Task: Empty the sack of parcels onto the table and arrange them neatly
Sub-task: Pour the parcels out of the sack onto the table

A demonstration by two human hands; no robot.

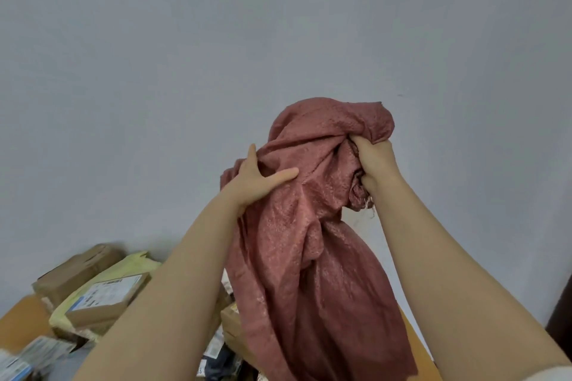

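I hold a limp red woven sack (309, 226) up in front of a pale wall, and it hangs down toward the table. My right hand (374, 164) grips a bunched fold near the sack's top. My left hand (257, 179) holds the sack's left side, thumb spread across the fabric and fingers behind it. Below lies a heap of parcels: a brown cardboard box (74, 272), a yellow mailer (123, 269), a labelled flat box (108, 300), and dark and brown parcels (229, 334) partly hidden by my arms and the sack.
The wooden table (18, 322) shows at the lower left and again at the right of the sack. Labelled packets (34, 353) lie at the bottom left corner. A dark object (561, 315) stands at the right edge. The wall fills the upper view.
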